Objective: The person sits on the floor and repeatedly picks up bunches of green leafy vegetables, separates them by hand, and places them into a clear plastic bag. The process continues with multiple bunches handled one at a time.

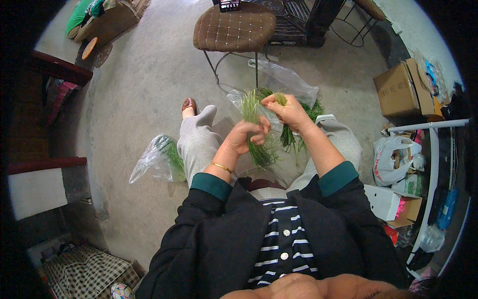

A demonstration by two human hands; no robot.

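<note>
My left hand [246, 136] is closed round a bunch of thin green stalks [250, 106]. The pale ends point up and away from me, and the leafy ends hang below the fist. To its right, my right hand [289, 112] grips a smaller green bunch [287, 136], its pale ends showing above the thumb and dark green ends dropping beneath. More loose greens [315, 108] lie on the floor behind my right hand, partly covered by it, beside a clear plastic bag [285, 76]. Another clear bag [157, 160] with greens in it rests on the floor by my left leg.
A padded brown stool [235, 30] stands ahead, with a phone [229, 5] on it. At right are a cardboard box [399, 88], a white metal rack frame [431, 149] and a white plastic bag [392, 160]. A checked cloth [89, 267] lies at lower left.
</note>
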